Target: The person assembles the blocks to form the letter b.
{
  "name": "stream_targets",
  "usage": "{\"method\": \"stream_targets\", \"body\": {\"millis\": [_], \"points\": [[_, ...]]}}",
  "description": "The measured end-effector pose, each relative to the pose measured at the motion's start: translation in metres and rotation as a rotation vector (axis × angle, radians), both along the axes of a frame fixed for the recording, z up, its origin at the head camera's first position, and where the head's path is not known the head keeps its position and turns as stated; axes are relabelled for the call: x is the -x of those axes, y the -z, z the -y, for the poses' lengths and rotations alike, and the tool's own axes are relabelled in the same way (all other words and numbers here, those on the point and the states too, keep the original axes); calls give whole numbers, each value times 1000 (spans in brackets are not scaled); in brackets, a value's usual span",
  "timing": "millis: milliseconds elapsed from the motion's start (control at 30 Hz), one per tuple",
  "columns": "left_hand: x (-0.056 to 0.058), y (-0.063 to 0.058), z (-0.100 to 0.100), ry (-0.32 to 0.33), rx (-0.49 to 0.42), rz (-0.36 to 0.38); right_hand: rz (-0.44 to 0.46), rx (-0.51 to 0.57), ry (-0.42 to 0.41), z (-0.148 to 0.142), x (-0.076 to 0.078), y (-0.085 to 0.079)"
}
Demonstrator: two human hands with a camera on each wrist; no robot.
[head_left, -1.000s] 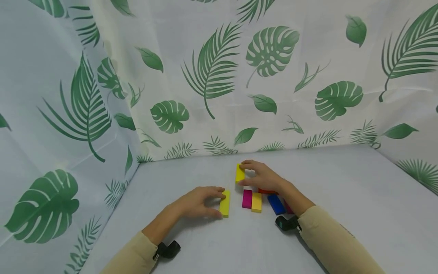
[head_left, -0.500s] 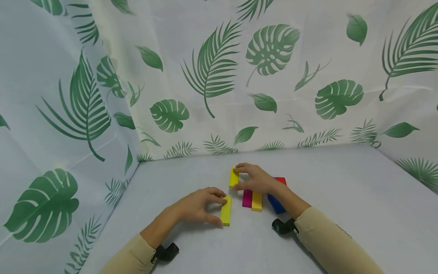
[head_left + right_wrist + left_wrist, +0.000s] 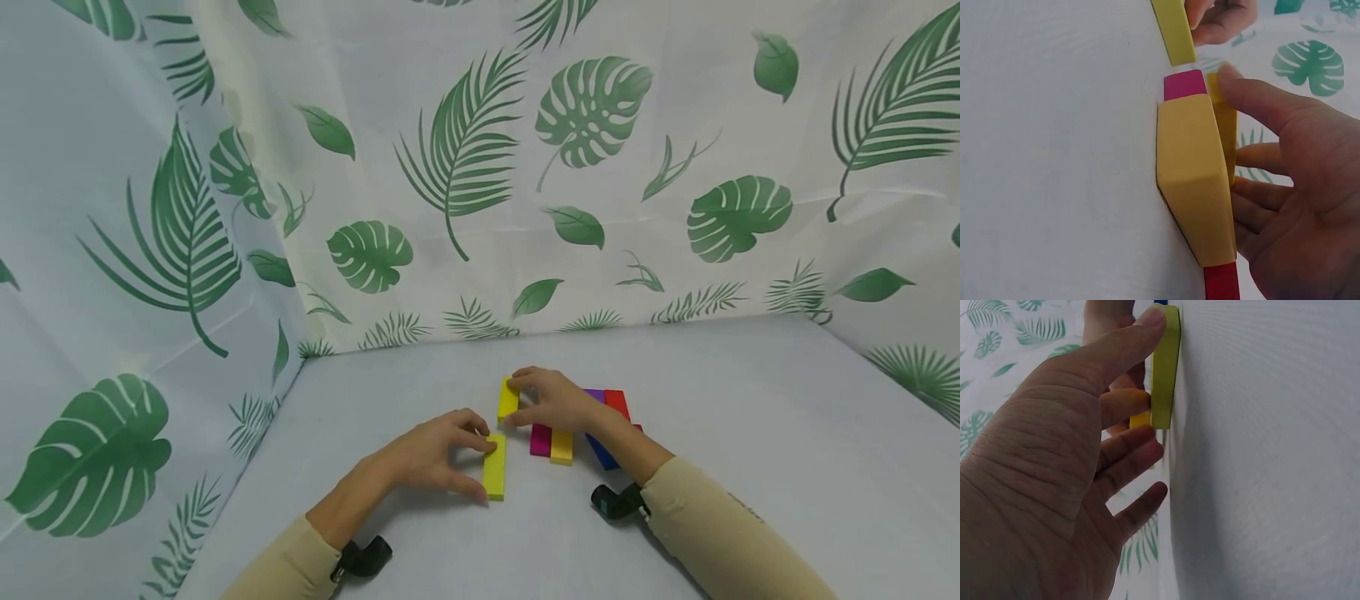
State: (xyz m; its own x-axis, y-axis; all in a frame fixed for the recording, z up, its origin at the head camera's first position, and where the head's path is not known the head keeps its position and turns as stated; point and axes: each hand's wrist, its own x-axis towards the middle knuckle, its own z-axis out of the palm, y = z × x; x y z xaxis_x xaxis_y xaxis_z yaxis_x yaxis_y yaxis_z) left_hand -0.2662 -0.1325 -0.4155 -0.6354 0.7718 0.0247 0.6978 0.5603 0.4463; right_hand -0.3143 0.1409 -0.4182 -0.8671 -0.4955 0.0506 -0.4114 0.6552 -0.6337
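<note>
My left hand (image 3: 431, 454) pinches a yellow-green block (image 3: 494, 475) end to end, thumb at the near end and a fingertip at the far one. The block lies along the white surface, as the left wrist view shows. Slightly farther back, my right hand (image 3: 558, 402) grips a bright yellow block (image 3: 508, 402) the same way. That yellow block sits just beyond the yellow-green one, with a small gap between their ends. Beneath the right hand, a magenta block (image 3: 540, 440) and an orange-yellow block (image 3: 562, 448) lie side by side; the hand hides their far ends.
Right of these lie a blue block (image 3: 602, 452), a purple block (image 3: 595, 393) and a red block (image 3: 617, 403), partly hidden by the right wrist. A leaf-patterned cloth (image 3: 450, 283) hangs behind and on both sides of the white table surface (image 3: 420, 550).
My right hand has brought the yellow block left and nearer to me, uncovering the purple and red blocks. My left hand has drawn the yellow-green block a little nearer.
</note>
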Motion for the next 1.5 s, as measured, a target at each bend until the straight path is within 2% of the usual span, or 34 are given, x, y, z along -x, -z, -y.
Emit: {"method": "stream_targets", "body": {"millis": [167,433,633,967,1167,1500], "points": [[-1,-1,0,10,-3,-8,16,10,-12,0,0,4],[-2,-2,-1,38,-1,-66,12,18,-7,2,-1,8],[-3,-2,-1,42,-15,-86,-7,3,-45,4,-1,10],[-2,-1,-1,60,-28,-118,28,-16,-147,2,-1,8],[-4,-2,-1,57,-9,-159,28,-27,-164,3,-3,7],[-6,-4,-2,91,-13,-209,23,-38,-191,7,-5,6]]}}
